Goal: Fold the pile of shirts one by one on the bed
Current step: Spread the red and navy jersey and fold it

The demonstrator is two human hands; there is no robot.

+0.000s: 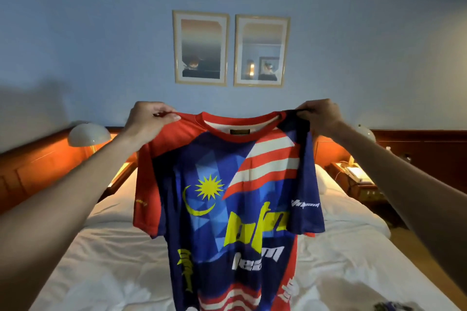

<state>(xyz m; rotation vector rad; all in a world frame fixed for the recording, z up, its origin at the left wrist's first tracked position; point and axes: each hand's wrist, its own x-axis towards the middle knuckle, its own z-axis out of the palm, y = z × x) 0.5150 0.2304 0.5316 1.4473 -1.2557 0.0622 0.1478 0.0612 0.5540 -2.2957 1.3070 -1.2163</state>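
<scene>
A blue and red jersey (227, 204) with a yellow star, a crescent, red-white stripes and yellow lettering hangs upright in the air above the white bed (101, 260). My left hand (149, 118) pinches its red left shoulder. My right hand (318, 115) pinches the dark right shoulder. Both arms are stretched forward and the shirt is spread flat between them, printed side toward me. Its lower hem runs out of the frame at the bottom. A bit of dark cloth (391, 307) lies on the bed at the bottom right corner.
A wooden headboard (38, 166) runs behind the bed. A white dome lamp (88, 135) stands at the left, a second lamp (366, 134) and a lit bedside table (356, 174) at the right. Two framed pictures (231, 49) hang on the blue wall.
</scene>
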